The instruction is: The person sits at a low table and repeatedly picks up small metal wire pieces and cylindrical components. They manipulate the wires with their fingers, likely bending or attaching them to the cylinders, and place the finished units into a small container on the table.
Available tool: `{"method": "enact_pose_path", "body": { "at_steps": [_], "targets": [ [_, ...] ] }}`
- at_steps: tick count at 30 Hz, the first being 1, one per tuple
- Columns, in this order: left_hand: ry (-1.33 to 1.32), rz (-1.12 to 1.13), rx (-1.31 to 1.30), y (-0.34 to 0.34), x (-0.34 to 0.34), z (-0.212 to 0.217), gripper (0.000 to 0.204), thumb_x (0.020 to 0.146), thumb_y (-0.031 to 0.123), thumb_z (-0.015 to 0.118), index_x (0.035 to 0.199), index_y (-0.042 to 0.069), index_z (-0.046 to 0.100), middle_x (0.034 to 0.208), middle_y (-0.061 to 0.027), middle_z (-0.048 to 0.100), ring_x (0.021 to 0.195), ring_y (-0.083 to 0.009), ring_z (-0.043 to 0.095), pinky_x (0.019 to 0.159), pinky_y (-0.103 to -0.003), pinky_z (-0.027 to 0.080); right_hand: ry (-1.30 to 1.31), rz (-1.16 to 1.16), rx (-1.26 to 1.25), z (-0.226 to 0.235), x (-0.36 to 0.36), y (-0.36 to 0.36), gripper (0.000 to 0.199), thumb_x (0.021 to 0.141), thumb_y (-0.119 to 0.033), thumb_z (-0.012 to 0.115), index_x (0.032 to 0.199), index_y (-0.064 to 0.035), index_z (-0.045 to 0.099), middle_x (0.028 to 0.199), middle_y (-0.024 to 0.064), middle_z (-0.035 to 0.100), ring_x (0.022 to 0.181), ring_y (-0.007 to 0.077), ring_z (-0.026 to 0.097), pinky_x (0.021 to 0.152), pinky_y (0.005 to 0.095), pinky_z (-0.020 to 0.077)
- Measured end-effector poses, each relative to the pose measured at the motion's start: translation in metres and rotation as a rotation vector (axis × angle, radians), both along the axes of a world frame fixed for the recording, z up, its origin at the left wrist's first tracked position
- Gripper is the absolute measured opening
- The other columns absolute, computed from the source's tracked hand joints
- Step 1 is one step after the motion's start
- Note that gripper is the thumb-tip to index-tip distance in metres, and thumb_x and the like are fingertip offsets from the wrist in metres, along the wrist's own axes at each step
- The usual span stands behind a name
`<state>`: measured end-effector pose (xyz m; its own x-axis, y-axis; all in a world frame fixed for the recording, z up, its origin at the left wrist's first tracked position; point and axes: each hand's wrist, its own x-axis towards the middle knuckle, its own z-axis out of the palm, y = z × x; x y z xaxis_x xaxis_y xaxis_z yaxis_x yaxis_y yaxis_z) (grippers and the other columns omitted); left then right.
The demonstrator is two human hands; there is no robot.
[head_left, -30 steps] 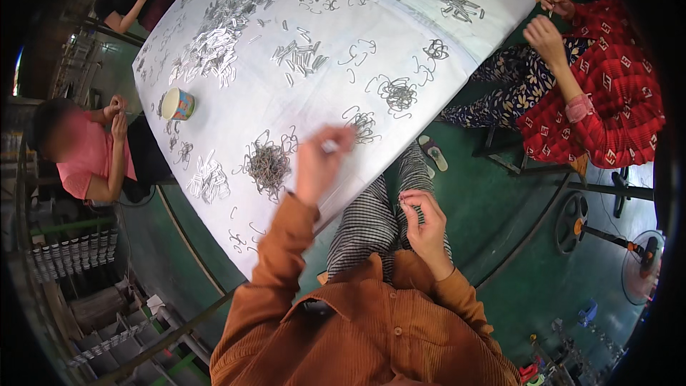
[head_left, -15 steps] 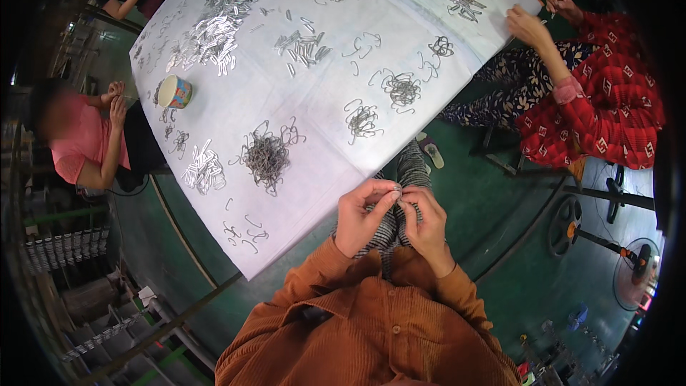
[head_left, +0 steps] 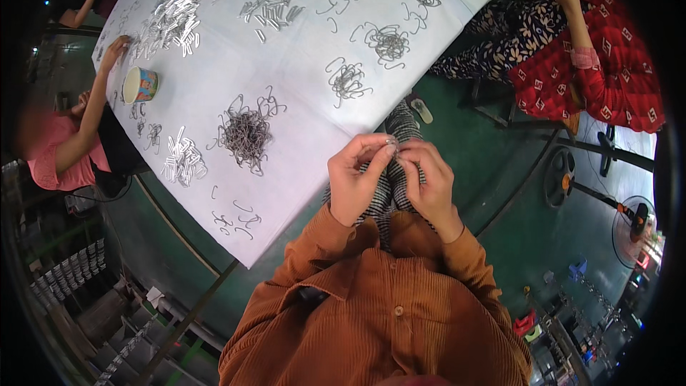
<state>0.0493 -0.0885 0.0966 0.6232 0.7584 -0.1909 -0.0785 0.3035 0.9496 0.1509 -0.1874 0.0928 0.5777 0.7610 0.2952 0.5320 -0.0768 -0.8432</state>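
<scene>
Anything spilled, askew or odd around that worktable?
Nothing looks spilled or damaged that I can see. Mildly odd: a few wire hooks lie scattered near the closest corner of the white table, apart from the large tangled pile; that may be deliberate. The paper cup stands upright.

Bent gray wire hooks (head_left: 348,82) lie clustered along the right edge of a broad white-covered table (head_left: 300,150), with a dense, dark tangle of wire hooks (head_left: 245,132) toward the near corner. Short, straight silvery strips (head_left: 184,159) are heaped just left of the tangle and again farther back, beyond a round, multicoloured cup (head_left: 141,86) near the left edge.
</scene>
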Motion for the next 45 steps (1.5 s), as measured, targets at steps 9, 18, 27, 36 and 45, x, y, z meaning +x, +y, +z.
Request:
{"method": "enact_pose_path", "body": {
  "at_steps": [9,18,27,36,45],
  "targets": [
    [0.096,-0.129,0.429,0.013,-0.003,-0.008,0.012,0.084,0.0,0.068,0.097,0.001,0.068,0.091,-0.0091,0.071,0.077,-0.0168,0.068,0.07,-0.027,0.053,0.024,-0.035,-0.113,-0.015,-0.002,0.002,0.011,0.082,0.004,0.063,0.092,-0.0009,0.063,0.095,0.0125,0.065,0.087,0.031,0.064,0.079,0.0364,0.0519],
    [0.0,-0.377,0.718,0.033,-0.007,-0.058,0.011,0.08,0.003,0.072,0.09,0.005,0.069,0.089,-0.0064,0.069,0.077,-0.0241,0.066,0.068,-0.032,0.053,-0.086,-0.101,-0.091,-0.005,0.053,0.06,0.009,0.085,0.002,0.062,0.094,-0.0009,0.063,0.089,0.0101,0.062,0.074,0.0227,0.061,0.067,0.0284,0.0497],
    [0.03,-0.487,0.773,0.035,-0.01,-0.06,0.018,0.081,0.005,0.069,0.098,0.006,0.066,0.093,-0.0102,0.067,0.079,-0.0308,0.065,0.066,-0.037,0.053,-0.33,-0.153,-0.653,-0.044,0.085,0.251,0.013,0.084,-0.018,0.069,0.091,-0.0074,0.07,0.096,0.0134,0.069,0.091,0.0335,0.066,0.08,0.043,0.0522],
    [-0.021,-0.519,0.759,0.032,-0.01,-0.066,0.03,0.078,0.007,0.07,0.108,0.008,0.064,0.104,-0.0115,0.067,0.081,-0.0322,0.066,0.066,-0.039,0.055,-0.227,-0.063,-0.899,-0.027,0.085,0.277,0.013,0.083,-0.015,0.069,0.09,-0.0048,0.072,0.098,0.0195,0.07,0.098,0.0355,0.066,0.084,0.0445,0.0527],
    [-0.011,-0.525,0.754,0.034,-0.011,-0.056,0.022,0.081,0.007,0.068,0.103,0.008,0.065,0.102,-0.0111,0.068,0.081,-0.0319,0.066,0.067,-0.039,0.055,-0.408,0.116,-0.709,-0.043,0.076,0.264,0.023,0.083,0.0,0.056,0.105,0.0034,0.062,0.1,0.0216,0.065,0.096,0.0394,0.064,0.084,0.0453,0.0522]
  ]
}}
